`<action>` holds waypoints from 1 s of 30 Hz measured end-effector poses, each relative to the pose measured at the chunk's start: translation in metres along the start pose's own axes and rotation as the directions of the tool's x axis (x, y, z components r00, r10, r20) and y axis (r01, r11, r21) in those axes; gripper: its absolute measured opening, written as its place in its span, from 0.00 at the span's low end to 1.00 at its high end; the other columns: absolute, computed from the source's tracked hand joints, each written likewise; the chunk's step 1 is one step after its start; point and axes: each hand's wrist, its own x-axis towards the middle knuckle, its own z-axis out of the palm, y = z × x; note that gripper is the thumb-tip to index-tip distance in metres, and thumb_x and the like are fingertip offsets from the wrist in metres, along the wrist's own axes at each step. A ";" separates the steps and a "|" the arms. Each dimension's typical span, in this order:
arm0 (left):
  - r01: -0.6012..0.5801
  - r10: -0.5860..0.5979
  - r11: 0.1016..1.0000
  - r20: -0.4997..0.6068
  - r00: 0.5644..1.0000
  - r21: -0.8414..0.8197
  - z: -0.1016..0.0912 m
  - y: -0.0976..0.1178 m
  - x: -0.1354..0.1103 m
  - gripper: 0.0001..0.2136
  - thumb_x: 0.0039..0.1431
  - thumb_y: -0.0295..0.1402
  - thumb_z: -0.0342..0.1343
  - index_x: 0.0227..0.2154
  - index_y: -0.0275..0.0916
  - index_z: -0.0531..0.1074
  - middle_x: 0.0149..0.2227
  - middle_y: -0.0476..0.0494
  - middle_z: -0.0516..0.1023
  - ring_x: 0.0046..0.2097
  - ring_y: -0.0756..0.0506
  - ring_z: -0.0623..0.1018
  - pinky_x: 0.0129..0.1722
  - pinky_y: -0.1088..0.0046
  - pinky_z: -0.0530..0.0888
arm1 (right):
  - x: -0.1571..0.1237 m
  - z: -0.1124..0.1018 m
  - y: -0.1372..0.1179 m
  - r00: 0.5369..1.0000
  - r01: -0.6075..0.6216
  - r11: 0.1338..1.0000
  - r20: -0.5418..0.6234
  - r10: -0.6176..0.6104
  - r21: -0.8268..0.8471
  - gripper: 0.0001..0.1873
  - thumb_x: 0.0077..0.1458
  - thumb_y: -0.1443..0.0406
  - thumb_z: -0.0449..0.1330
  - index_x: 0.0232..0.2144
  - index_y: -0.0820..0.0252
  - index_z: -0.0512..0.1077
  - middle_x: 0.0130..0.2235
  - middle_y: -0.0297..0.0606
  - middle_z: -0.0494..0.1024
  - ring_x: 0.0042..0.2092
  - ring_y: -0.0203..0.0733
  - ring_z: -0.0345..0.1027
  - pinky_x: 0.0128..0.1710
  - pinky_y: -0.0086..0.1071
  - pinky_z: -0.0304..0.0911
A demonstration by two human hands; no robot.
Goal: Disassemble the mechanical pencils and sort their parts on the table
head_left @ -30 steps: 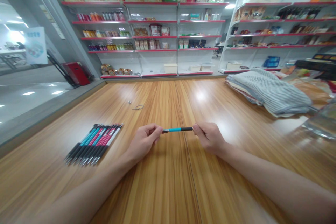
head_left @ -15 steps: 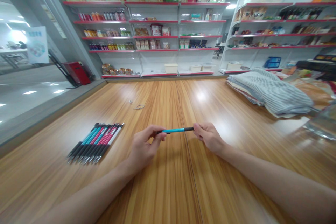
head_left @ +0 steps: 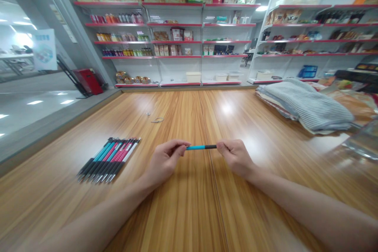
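A teal and black pen [head_left: 201, 147] is held level just above the wooden table [head_left: 189, 204], near its middle. My left hand [head_left: 165, 160] pinches the pen's left end with thumb and fingers. My right hand [head_left: 236, 156] pinches the black right end. To the left, a row of several teal, pink and black pens [head_left: 108, 159] lies side by side on the table, apart from both hands.
A small metal ring and a bit of wire [head_left: 156, 119] lie farther back on the table. Folded striped cloth [head_left: 307, 104] is stacked at the right edge, with a clear bag [head_left: 364, 141] beside it. Shop shelves [head_left: 177, 43] stand behind the table.
My left fingers have shifted their pinch on the pen's end, and the pen has levelled out. The right hand has barely moved.
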 end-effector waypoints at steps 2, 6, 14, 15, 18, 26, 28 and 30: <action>-0.210 0.214 0.967 -0.013 0.977 0.141 -0.001 0.004 -0.003 0.07 0.59 0.29 0.56 0.38 0.39 0.77 0.32 0.43 0.76 0.35 0.49 0.74 0.34 0.74 0.70 | 0.002 0.002 0.001 0.978 -0.179 0.962 0.142 0.151 0.207 0.26 0.64 0.53 0.43 0.17 0.59 0.50 0.17 0.28 0.50 0.20 0.30 0.42 0.21 0.29 0.39; -0.135 0.135 0.989 -0.002 0.991 0.065 0.000 0.004 -0.002 0.09 0.59 0.33 0.55 0.41 0.39 0.75 0.30 0.44 0.75 0.31 0.49 0.73 0.30 0.74 0.69 | 0.002 0.003 0.003 0.965 -0.221 0.950 0.188 0.181 0.220 0.26 0.64 0.53 0.42 0.17 0.58 0.50 0.16 0.27 0.49 0.19 0.30 0.41 0.20 0.30 0.39; 0.293 -0.242 0.922 0.214 0.946 -0.251 0.001 -0.008 0.009 0.14 0.60 0.41 0.54 0.36 0.35 0.76 0.20 0.51 0.63 0.22 0.54 0.60 0.22 0.77 0.55 | -0.004 -0.002 -0.003 0.959 0.263 0.928 -0.035 -0.282 -0.265 0.20 0.62 0.62 0.50 0.19 0.61 0.54 0.20 0.30 0.55 0.22 0.30 0.46 0.25 0.31 0.40; 0.237 -0.209 0.955 0.162 0.964 -0.179 0.000 -0.005 0.007 0.13 0.60 0.40 0.53 0.36 0.36 0.77 0.21 0.50 0.64 0.23 0.53 0.62 0.22 0.77 0.57 | -0.004 -0.001 -0.003 0.973 0.215 0.949 -0.033 -0.229 -0.230 0.21 0.62 0.61 0.49 0.18 0.61 0.54 0.19 0.29 0.54 0.22 0.30 0.46 0.24 0.31 0.39; 0.001 -0.007 0.996 0.062 0.998 0.090 -0.001 0.007 0.001 0.09 0.60 0.35 0.54 0.37 0.39 0.78 0.26 0.46 0.72 0.29 0.49 0.69 0.28 0.74 0.64 | -0.002 0.004 0.003 0.999 -0.023 1.000 0.032 0.023 0.009 0.25 0.64 0.55 0.47 0.18 0.60 0.52 0.18 0.28 0.51 0.21 0.30 0.44 0.22 0.30 0.39; 0.133 -0.150 0.959 -0.051 0.987 -0.251 0.011 0.010 -0.004 0.07 0.56 0.35 0.59 0.35 0.38 0.74 0.26 0.47 0.73 0.28 0.50 0.72 0.29 0.75 0.69 | -0.002 0.007 0.000 0.952 -0.127 0.967 0.302 0.055 0.222 0.27 0.64 0.52 0.44 0.18 0.59 0.54 0.18 0.28 0.53 0.20 0.30 0.45 0.21 0.28 0.43; 0.182 -0.228 0.870 -0.048 0.972 -0.458 0.015 0.012 0.000 0.09 0.55 0.37 0.60 0.33 0.36 0.72 0.26 0.48 0.72 0.28 0.51 0.72 0.31 0.75 0.70 | -0.006 0.009 -0.010 0.932 0.073 0.997 0.353 -0.080 0.034 0.25 0.64 0.55 0.46 0.18 0.61 0.58 0.19 0.29 0.59 0.22 0.30 0.51 0.24 0.28 0.46; 0.201 -0.269 0.808 -0.044 0.962 -0.554 0.012 0.017 0.008 0.10 0.57 0.39 0.59 0.31 0.35 0.72 0.29 0.47 0.72 0.30 0.52 0.72 0.33 0.75 0.70 | -0.010 0.011 -0.019 0.885 0.286 0.953 0.408 -0.224 -0.099 0.22 0.63 0.58 0.49 0.19 0.61 0.62 0.22 0.32 0.65 0.25 0.32 0.57 0.28 0.28 0.49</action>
